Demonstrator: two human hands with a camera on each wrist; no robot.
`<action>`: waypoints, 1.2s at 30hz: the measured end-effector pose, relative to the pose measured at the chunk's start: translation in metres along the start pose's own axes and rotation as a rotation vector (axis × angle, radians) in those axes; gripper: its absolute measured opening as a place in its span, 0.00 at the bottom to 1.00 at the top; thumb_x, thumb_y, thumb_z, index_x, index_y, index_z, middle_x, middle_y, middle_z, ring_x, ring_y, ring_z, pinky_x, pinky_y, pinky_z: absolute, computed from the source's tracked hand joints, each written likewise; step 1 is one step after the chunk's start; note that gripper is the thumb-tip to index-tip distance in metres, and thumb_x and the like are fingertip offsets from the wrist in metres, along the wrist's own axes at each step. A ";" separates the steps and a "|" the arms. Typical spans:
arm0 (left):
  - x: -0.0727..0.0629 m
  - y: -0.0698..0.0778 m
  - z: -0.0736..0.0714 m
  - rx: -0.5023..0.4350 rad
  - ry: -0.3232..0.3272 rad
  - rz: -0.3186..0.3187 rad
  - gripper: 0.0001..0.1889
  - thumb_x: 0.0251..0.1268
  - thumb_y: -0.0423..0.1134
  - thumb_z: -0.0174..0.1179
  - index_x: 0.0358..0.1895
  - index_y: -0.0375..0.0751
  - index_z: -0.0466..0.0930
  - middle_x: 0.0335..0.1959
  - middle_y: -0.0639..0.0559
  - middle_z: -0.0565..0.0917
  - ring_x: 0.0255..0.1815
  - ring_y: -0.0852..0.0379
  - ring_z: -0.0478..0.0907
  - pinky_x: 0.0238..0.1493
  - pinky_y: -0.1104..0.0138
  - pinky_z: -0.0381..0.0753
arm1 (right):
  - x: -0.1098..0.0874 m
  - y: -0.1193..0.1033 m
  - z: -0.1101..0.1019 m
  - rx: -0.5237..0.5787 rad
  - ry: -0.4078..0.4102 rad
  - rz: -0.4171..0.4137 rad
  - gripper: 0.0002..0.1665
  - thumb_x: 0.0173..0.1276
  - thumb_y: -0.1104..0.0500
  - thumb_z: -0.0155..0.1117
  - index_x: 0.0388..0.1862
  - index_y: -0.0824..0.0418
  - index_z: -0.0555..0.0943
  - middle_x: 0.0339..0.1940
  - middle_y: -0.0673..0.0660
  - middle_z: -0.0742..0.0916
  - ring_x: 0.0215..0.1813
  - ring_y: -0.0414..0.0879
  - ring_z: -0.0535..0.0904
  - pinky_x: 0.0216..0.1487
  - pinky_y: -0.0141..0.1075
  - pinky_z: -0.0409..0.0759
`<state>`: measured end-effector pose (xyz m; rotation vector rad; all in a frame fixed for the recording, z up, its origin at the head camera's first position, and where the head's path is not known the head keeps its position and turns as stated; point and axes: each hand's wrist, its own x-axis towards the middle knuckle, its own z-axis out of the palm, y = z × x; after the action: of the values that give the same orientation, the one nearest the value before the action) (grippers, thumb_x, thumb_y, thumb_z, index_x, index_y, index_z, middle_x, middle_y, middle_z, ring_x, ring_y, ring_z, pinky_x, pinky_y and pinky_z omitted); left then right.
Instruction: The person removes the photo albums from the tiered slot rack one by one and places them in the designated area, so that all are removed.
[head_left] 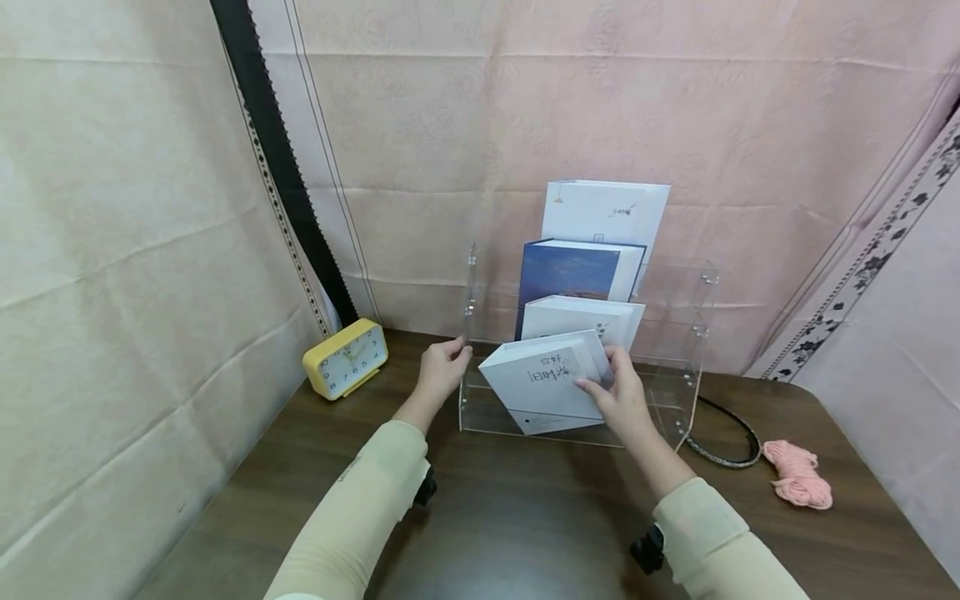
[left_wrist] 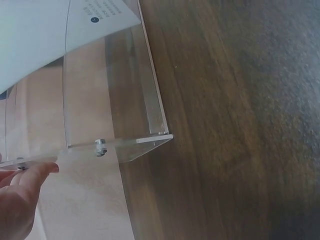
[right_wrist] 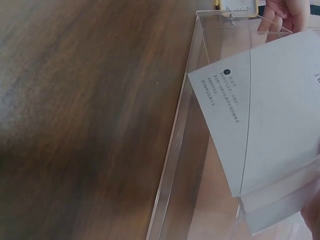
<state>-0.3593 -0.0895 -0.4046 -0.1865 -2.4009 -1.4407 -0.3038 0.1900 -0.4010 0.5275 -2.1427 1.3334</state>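
Clear acrylic tiered rack stood on brown wooden table. White rectangular book sat tilted in front tier; behind, in order: second white book, blue-and-white book, tall white book. Yellow boxy clock stood left of rack, dark looped cord right, pink yarn skein farther right.

Count: 4 books, 1 clear rack, 1 yellow clock, 1 pink yarn skein, 1 dark cord loop, 1 left hand, 1 right hand, 1 counter.
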 end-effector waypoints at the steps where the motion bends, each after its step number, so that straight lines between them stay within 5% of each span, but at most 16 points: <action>1: 0.000 0.001 0.002 -0.004 -0.001 0.003 0.17 0.64 0.36 0.58 0.54 0.32 0.78 0.52 0.41 0.79 0.54 0.50 0.76 0.53 0.59 0.76 | 0.000 0.000 -0.002 0.006 0.007 -0.002 0.29 0.48 0.75 0.71 0.48 0.69 0.68 0.45 0.64 0.81 0.46 0.55 0.77 0.43 0.50 0.78; 7: 0.000 0.004 0.011 -0.021 -0.017 0.001 0.17 0.64 0.36 0.58 0.54 0.33 0.78 0.52 0.41 0.79 0.53 0.51 0.76 0.52 0.61 0.76 | 0.001 -0.010 -0.019 0.035 0.047 0.007 0.28 0.48 0.76 0.71 0.47 0.70 0.70 0.44 0.63 0.83 0.45 0.52 0.78 0.40 0.40 0.81; 17: 0.002 0.009 0.012 -0.034 -0.014 0.012 0.17 0.64 0.34 0.58 0.54 0.30 0.78 0.52 0.39 0.78 0.54 0.49 0.76 0.53 0.59 0.75 | 0.008 -0.059 -0.045 0.000 0.014 -0.013 0.25 0.51 0.78 0.67 0.46 0.74 0.67 0.42 0.67 0.82 0.44 0.53 0.78 0.40 0.40 0.81; 24: 0.005 0.004 0.010 -0.030 -0.016 -0.015 0.18 0.64 0.36 0.57 0.54 0.31 0.77 0.53 0.40 0.78 0.55 0.49 0.75 0.54 0.59 0.75 | 0.014 -0.072 -0.067 0.148 0.074 -0.055 0.24 0.51 0.81 0.65 0.46 0.76 0.67 0.40 0.66 0.82 0.40 0.45 0.79 0.38 0.31 0.81; 29: 0.004 0.000 0.006 -0.048 -0.024 -0.059 0.19 0.65 0.37 0.57 0.56 0.32 0.76 0.55 0.40 0.77 0.57 0.49 0.73 0.56 0.59 0.73 | 0.012 -0.078 -0.108 0.317 0.157 -0.042 0.26 0.54 0.79 0.63 0.51 0.72 0.69 0.44 0.61 0.83 0.42 0.48 0.81 0.40 0.34 0.82; 36: 0.003 -0.002 0.002 -0.047 -0.012 -0.053 0.19 0.64 0.37 0.57 0.56 0.32 0.76 0.54 0.40 0.77 0.57 0.49 0.74 0.57 0.59 0.72 | -0.018 -0.096 -0.196 0.501 0.432 0.207 0.28 0.55 0.78 0.64 0.56 0.67 0.73 0.42 0.58 0.85 0.39 0.44 0.84 0.34 0.35 0.81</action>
<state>-0.3635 -0.0889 -0.4057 -0.1443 -2.3998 -1.5246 -0.1845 0.3263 -0.2783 0.1748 -1.5419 1.9155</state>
